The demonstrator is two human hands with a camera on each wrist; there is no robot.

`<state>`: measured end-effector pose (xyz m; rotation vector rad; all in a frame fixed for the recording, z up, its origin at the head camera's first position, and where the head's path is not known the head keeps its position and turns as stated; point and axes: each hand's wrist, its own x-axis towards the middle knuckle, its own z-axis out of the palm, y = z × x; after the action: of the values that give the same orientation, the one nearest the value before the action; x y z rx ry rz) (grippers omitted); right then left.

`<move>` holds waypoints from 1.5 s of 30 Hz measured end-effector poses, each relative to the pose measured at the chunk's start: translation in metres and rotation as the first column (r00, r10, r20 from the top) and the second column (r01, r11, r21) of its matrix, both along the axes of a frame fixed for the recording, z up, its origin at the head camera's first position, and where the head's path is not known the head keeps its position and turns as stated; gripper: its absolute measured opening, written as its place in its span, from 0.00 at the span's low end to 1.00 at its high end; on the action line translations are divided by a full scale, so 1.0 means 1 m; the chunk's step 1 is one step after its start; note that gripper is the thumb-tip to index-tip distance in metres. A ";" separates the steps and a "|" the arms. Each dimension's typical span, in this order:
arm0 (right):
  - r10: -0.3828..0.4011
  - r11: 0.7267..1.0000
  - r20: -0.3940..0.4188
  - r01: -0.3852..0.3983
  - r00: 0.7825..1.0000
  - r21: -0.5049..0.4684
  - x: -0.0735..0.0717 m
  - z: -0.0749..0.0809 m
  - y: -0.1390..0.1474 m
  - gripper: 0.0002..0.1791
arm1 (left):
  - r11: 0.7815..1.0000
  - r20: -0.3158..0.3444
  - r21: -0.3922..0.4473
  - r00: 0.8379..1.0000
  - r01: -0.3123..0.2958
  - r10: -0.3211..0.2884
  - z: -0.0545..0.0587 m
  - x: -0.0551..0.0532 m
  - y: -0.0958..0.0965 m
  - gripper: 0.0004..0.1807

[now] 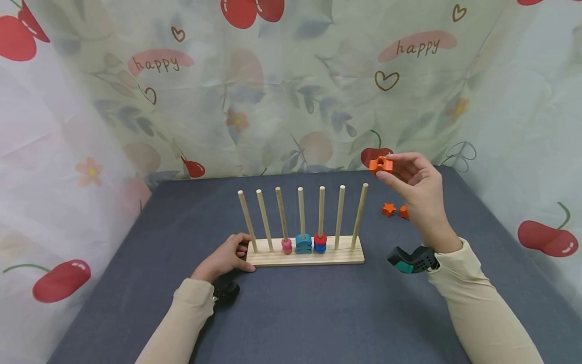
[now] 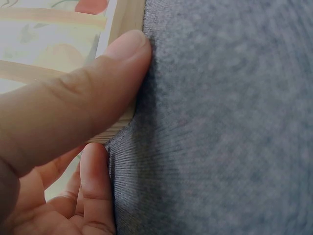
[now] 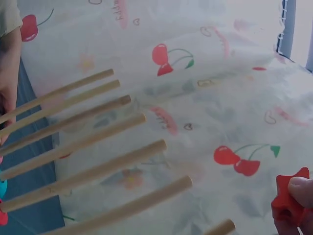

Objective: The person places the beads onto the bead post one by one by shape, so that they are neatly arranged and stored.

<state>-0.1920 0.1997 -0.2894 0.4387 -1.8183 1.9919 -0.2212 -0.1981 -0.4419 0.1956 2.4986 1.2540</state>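
Observation:
My right hand (image 1: pixel 420 189) pinches an orange star-shaped bead (image 1: pixel 380 164) between thumb and fingers, raised near the top of the rightmost peg (image 1: pixel 359 215). In the right wrist view the thumb lies across the star bead (image 3: pixel 288 196). A wooden peg stacker (image 1: pixel 277 259) stands upright on the table, with several pegs in a row. My left hand (image 1: pixel 227 257) holds its left end, thumb along the front edge and fingers round the corner. Pink beads (image 1: pixel 286 246), teal pieces (image 1: pixel 303 244), and a red bead (image 1: pixel 320 239) over blue ones (image 1: pixel 320 248) sit on the three middle pegs.
Two more orange star beads, one in full view (image 1: pixel 388 210) and one partly behind the right hand (image 1: pixel 404 212), lie on the dark grey table (image 1: pixel 318 313) right of the stacker. A patterned curtain (image 1: pixel 282 76) hangs along the back and sides.

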 end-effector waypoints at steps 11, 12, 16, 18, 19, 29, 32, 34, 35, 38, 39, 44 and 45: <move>0.105 0.985 0.053 -0.112 0.993 0.134 -0.013 -0.002 -0.015 0.21 | 1.000 -0.006 -0.005 1.000 -0.006 0.006 0.001 0.001 0.001 0.42; 0.105 0.982 0.064 -0.114 0.992 0.153 -0.015 -0.003 -0.015 0.20 | 1.000 -0.006 -0.004 1.000 -0.004 0.004 0.001 0.001 0.001 0.42; 0.116 0.970 0.121 -0.138 0.986 0.200 -0.021 -0.005 -0.017 0.20 | 1.000 -0.004 -0.002 1.000 -0.001 0.001 0.001 0.001 0.001 0.42; 0.139 0.965 0.152 -0.168 0.979 0.203 -0.023 -0.006 -0.018 0.19 | 1.000 -0.004 -0.005 1.000 -0.002 0.002 0.001 0.001 0.001 0.42; 0.154 0.962 0.164 -0.186 0.974 0.201 -0.023 -0.007 -0.018 0.18 | 1.000 -0.005 -0.007 1.000 -0.002 0.002 0.001 0.001 0.001 0.42; 0.189 0.925 0.253 -0.259 0.949 0.280 -0.026 -0.004 -0.019 0.18 | 1.000 -0.002 0.000 1.000 -0.004 0.004 0.001 0.001 0.001 0.42; 0.169 0.910 0.274 -0.256 0.947 0.325 -0.027 -0.002 -0.018 0.19 | 1.000 -0.002 -0.002 1.000 -0.004 0.004 0.001 0.001 0.000 0.42; 0.148 0.900 0.284 -0.248 0.947 0.358 -0.027 0.000 -0.017 0.20 | 1.000 0.000 -0.003 1.000 -0.004 0.004 0.001 0.001 0.000 0.42; 0.137 0.895 0.288 -0.243 0.948 0.373 -0.028 0.000 -0.017 0.21 | 1.000 0.001 -0.001 1.000 -0.005 0.005 0.001 0.001 0.000 0.42; 0.118 0.863 0.274 -0.236 0.954 0.447 -0.030 0.001 -0.017 0.21 | 1.000 0.001 0.000 1.000 -0.003 0.003 0.001 0.001 0.000 0.42; 0.118 0.848 0.266 -0.236 0.957 0.474 -0.031 0.001 -0.017 0.21 | 1.000 0.002 0.001 1.000 -0.002 0.002 0.000 0.001 0.000 0.42; 0.104 0.784 0.238 -0.227 0.966 0.578 -0.035 -0.006 -0.018 0.19 | 1.000 -0.002 -0.004 1.000 -0.001 0.001 0.001 0.001 0.001 0.42; 0.099 0.780 0.246 -0.228 0.964 0.583 -0.035 -0.008 -0.018 0.19 | 1.000 -0.003 -0.006 1.000 -0.001 0.001 0.001 0.001 0.001 0.42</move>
<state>-0.2273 0.1816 -0.2971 0.6145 -2.6391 1.5413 -0.2205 -0.1974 -0.4413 0.1947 2.5053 1.2475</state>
